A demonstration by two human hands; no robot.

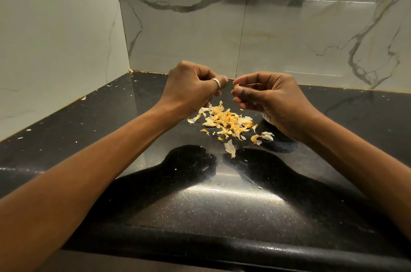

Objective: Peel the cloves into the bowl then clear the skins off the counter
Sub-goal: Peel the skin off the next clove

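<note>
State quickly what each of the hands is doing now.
Left hand: fingers curled, contents hidden; cannot tell.
Right hand: pinches a small garlic piece.

The counter (222,205) is black with tiny shiny specks. The skins (229,122) near its middle are yellow, orange and white. The wall (189,33) is white with grey wiggly lines. The ring (216,85) is silver.

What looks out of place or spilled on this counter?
Garlic skins lie in a loose pile mid-counter, as expected during peeling. Odder: pale flecks are strewn far left along the wall, well away from the pile. The right hand pinches a small pale piece.
</note>
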